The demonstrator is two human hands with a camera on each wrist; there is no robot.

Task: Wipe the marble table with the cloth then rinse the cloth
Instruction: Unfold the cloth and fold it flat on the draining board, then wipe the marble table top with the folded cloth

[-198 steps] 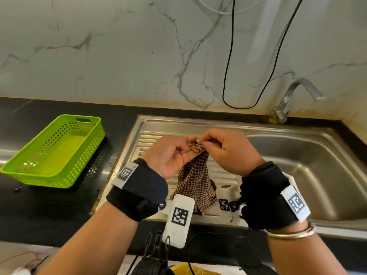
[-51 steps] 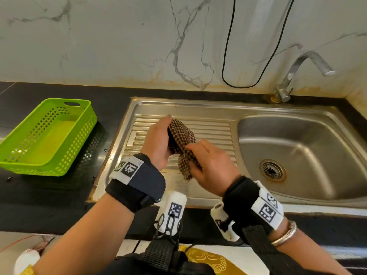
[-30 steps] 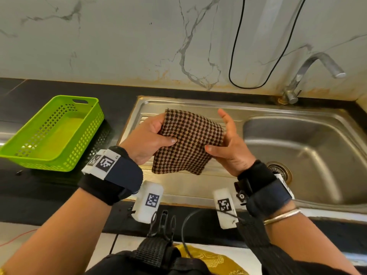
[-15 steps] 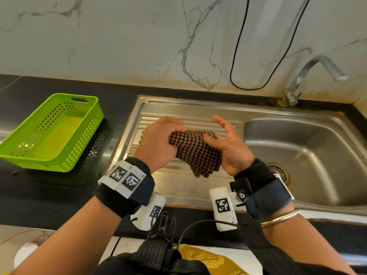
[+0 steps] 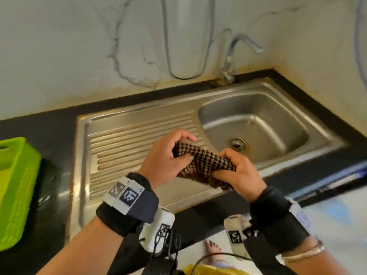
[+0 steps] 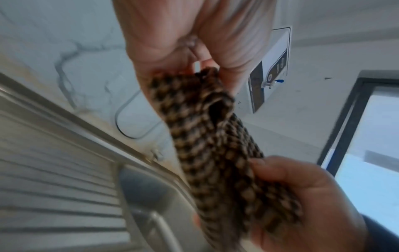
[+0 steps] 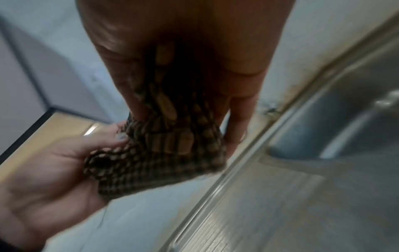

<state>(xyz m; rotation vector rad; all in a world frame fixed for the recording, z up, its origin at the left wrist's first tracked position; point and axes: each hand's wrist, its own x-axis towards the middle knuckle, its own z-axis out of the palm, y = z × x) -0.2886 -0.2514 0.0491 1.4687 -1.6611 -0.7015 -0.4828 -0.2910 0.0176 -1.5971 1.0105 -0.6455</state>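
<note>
Above steel sink [image 5: 139, 124] — both grips, left hand [image 5: 164, 159], right hand [image 5: 236, 171], curled tight round bunched cloth [image 5: 202, 165].

The cloth [image 5: 204, 165] is a small woven piece in a brown-and-black houndstooth check, bunched into a thick folded roll. It hangs in the air above the front edge of the steel sink, over the seam between the ribbed drainboard and the basin, touching neither. Its long axis slants from 10 o'clock down to 4 o'clock in the head view. The upper end is gripped by the left hand [image 5: 165, 158], the lower end by the right hand [image 5: 237, 172], fingers of both curled round it. From the left wrist the cloth [image 6: 218, 153] shows a fold opening like a small tunnel near the top. From the right wrist it [image 7: 159, 153] looks crumpled, with one flat corner jutting out.
</note>
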